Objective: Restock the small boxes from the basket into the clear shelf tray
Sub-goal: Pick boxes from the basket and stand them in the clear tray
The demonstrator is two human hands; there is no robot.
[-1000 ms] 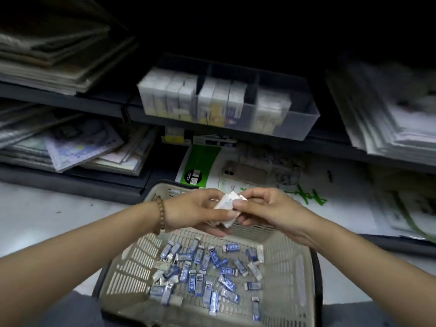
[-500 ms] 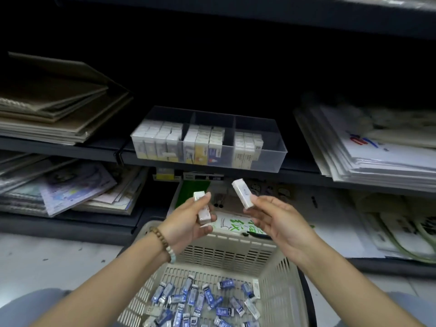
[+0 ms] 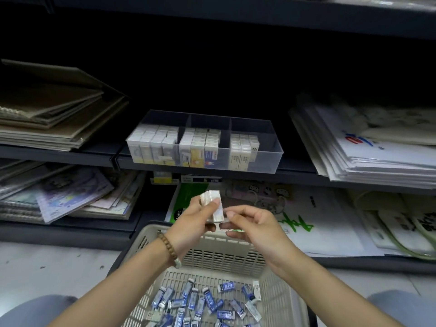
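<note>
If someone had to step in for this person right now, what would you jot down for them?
Left hand: grips small white boxes above the basket.
Right hand: fingertips at the boxes' edge; grip unclear.
Clear tray on the shelf: rows of boxes in three sections; the right one has room.
Done: handful picked up, not yet placed.
Left: put it in the tray, then the blue packs lying in the basket.

Cream slatted basket [image 3: 219,253]; blue-and-white small boxes [image 3: 207,303]; clear shelf tray [image 3: 266,159]; brown beaded bracelet [image 3: 168,246].
</note>
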